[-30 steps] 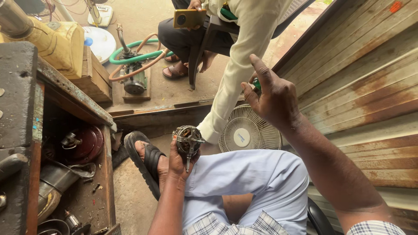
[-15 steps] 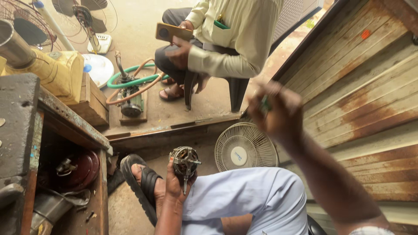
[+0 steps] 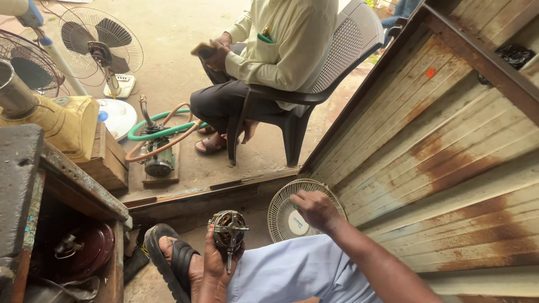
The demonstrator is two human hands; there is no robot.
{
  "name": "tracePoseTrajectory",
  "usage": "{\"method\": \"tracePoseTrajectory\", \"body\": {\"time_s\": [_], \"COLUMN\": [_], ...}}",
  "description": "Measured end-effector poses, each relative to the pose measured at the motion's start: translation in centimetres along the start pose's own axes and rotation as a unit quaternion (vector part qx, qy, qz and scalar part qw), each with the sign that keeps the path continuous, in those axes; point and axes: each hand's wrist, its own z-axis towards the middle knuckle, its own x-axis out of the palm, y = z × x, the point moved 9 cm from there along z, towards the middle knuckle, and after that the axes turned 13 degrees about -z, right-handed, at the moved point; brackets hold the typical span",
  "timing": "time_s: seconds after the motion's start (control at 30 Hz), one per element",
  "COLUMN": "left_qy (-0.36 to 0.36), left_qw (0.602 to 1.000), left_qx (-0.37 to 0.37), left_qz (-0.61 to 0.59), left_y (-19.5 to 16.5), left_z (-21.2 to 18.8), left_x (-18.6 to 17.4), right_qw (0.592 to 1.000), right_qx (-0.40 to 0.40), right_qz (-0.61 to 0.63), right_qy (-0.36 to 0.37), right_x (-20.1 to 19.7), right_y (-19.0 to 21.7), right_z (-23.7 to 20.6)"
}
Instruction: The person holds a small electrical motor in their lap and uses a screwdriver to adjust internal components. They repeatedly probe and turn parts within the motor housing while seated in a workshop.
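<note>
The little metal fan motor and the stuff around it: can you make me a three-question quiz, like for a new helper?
1. True or false: the left hand holds the small metal fan motor with copper windings and its shaft.
2. Which thing is the right hand nearest? A) the round white fan guard leaning on the rusty corrugated metal wall; B) the green hose; C) the grey plastic chair.
3. Fill in: a person in a pale shirt is ____ on the chair.

Key: 1 true; 2 A; 3 sitting.

Seated person point(image 3: 281, 56), green hose point(image 3: 147, 130), standing fan point(image 3: 101, 47).
</note>
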Motion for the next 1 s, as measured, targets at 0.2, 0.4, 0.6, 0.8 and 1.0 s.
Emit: {"method": "tracePoseTrajectory", "body": {"time_s": [0.2, 0.4, 0.6, 0.8, 1.0], "left_qy": [0.003, 0.016, 0.002, 0.007, -0.003], "left_qw": [1.0, 1.0, 0.999, 0.999, 0.999], "left_qx": [0.004, 0.006, 0.008, 0.01, 0.012], "left_qz": [0.021, 0.013, 0.038, 0.031, 0.039], "left_y": [0.1, 0.1, -0.1, -0.1, -0.1], "left_z": [-0.2, 0.0, -0.6, -0.7, -0.8], "left_x": [-0.4, 0.1, 0.4, 0.6, 0.9], "right_qw": [0.99, 0.988, 0.988, 0.984, 0.982], "right_qx": [0.102, 0.074, 0.092, 0.094, 0.102], "right_qz": [0.035, 0.015, 0.043, 0.026, 0.023], "right_qy": [0.087, 0.132, 0.117, 0.151, 0.155], "right_x": [7.4, 8.2, 6.7, 7.8, 8.4], "right_y": [-2.0, -0.3, -0.3, -0.3, -0.5], "right_z": [-4.5, -4.2, -4.1, -4.2, -4.4]}}
